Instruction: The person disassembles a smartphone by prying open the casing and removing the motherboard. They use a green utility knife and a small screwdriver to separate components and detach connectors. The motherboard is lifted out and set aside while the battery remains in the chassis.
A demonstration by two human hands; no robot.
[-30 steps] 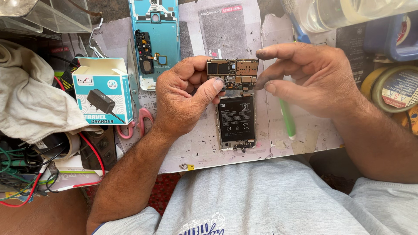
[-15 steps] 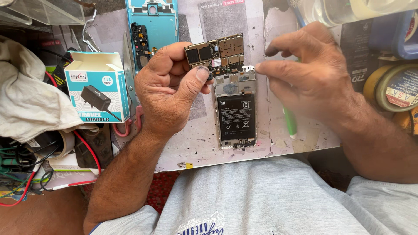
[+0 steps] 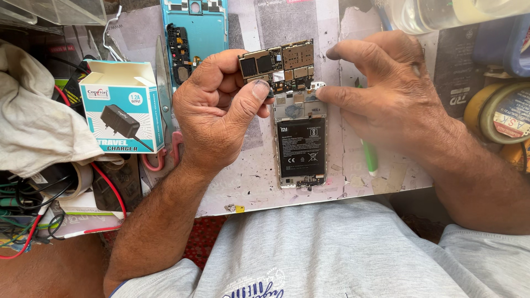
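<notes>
- At the centre of the counter (image 3: 386,182), the left hand (image 3: 215,110) holds a phone circuit board (image 3: 279,66) lifted clear of the surface, the board pinched at its left end between the thumb and the curled fingers (image 3: 218,69)
- Circuit board sits just above the top end of the opened phone body (image 3: 301,143), which lies flat on the counter with its black battery (image 3: 301,146) exposed
- Right hand (image 3: 392,94) hovers to the right of the board; its fingers are loosely curled and holding nothing, the thumb tip touching the top right corner of the phone body, the forefinger raised beside the board's right edge
- Green stick tool (image 3: 370,157) lies on the counter under the right hand, partly hidden by it
- Teal phone back cover (image 3: 201,27) lies at the far edge, with a black inner part (image 3: 179,47) resting against its left side
- Charger box (image 3: 124,110), white and teal, stands left of the left hand; scissors (image 3: 163,83) lie between the box and that hand
- White cloth (image 3: 38,121) is bunched at the far left, with red and black wires (image 3: 33,209) tangled below it
- Tape rolls (image 3: 499,116) sit at the right edge, well apart from the phone body
</notes>
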